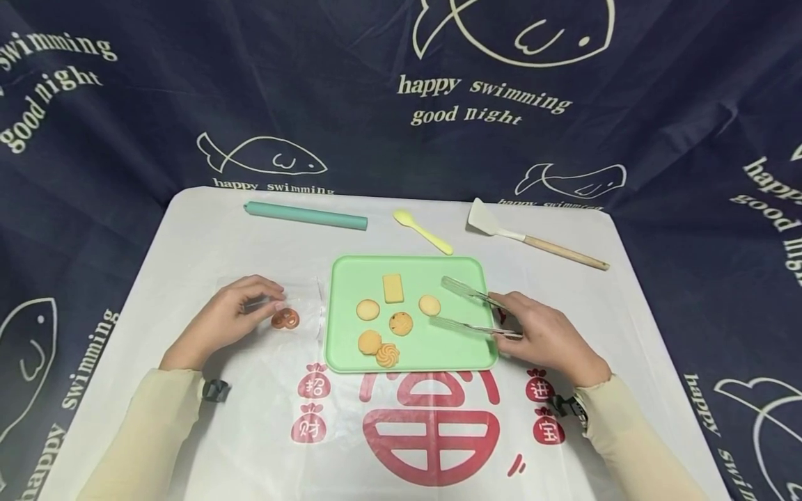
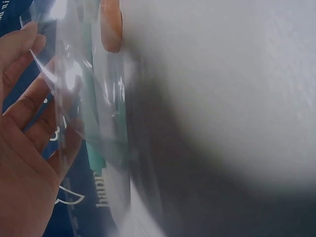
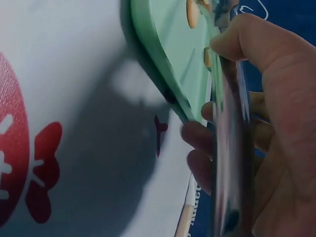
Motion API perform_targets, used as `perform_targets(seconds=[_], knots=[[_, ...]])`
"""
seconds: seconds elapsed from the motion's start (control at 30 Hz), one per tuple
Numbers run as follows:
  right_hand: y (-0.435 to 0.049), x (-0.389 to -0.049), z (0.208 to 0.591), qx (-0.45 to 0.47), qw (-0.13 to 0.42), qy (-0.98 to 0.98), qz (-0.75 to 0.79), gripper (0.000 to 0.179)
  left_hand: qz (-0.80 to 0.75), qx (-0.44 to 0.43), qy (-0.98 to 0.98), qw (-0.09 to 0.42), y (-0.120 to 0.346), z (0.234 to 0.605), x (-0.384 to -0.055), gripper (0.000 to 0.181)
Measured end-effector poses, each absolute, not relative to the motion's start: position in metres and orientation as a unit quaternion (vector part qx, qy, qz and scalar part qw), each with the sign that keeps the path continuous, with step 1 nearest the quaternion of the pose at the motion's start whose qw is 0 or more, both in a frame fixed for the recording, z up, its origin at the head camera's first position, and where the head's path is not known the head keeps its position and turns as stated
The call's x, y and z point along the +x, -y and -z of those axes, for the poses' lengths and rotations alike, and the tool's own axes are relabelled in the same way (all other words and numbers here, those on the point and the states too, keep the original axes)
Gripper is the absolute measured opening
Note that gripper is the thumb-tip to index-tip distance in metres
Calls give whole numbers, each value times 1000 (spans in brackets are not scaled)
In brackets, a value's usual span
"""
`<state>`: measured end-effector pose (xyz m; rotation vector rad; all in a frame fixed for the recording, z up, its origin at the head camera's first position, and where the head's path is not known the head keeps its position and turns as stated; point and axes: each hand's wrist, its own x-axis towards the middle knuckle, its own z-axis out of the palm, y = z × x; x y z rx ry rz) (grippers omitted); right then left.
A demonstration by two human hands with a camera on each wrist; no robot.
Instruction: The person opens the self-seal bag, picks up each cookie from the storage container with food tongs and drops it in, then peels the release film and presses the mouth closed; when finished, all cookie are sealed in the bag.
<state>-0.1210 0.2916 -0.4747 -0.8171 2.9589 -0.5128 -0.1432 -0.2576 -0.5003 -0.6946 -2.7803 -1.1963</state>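
Observation:
My left hand (image 1: 233,314) is at the left of the tray, its thumb and fingertips pinching the edge of a clear plastic bag (image 2: 74,94). Inside the bag's outline lies a brown pretzel-shaped cookie (image 1: 285,319). At the right, my right hand (image 1: 544,332) grips metal tongs (image 1: 466,327) between thumb and fingers. The tongs' two arms are spread apart over the right part of the green tray (image 1: 457,355), with nothing between them. On the tray lie several cookies, among them a rectangular biscuit (image 1: 392,288), a round pale one (image 1: 429,305) and a swirled one (image 1: 388,355).
Behind the tray lie a teal rolled stick (image 1: 307,215), a yellow spoon (image 1: 422,232) and a white spatula (image 1: 539,240) with a wooden handle. The white tablecloth (image 1: 250,431) bears red print. A dark blue curtain (image 1: 363,83) hangs close behind the table.

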Motion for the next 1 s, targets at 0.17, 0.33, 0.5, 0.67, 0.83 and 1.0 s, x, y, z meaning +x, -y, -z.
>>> perform_targets(seconds=[0.17,0.33,0.5,0.67,0.83,1.0], knots=[[-289,-120,477,-260,12,-951,169,65,385,-228,894,22,259,500,-144,9],[-286,-119,479,-256,7,-950,177,73,384,-228,894,21,258,499,-145,9],[-284,-122,481,-269,-16,-949,167,71,383,-226,895,18,257,497,-145,9],[-280,-125,482,-275,-32,-948,159,63,382,-226,896,17,257,497,-145,9],[-276,-126,483,-273,-35,-948,160,60,381,-228,896,19,257,498,-145,9],[-275,-128,486,-275,-39,-946,167,55,381,-229,896,18,257,499,-145,9]])
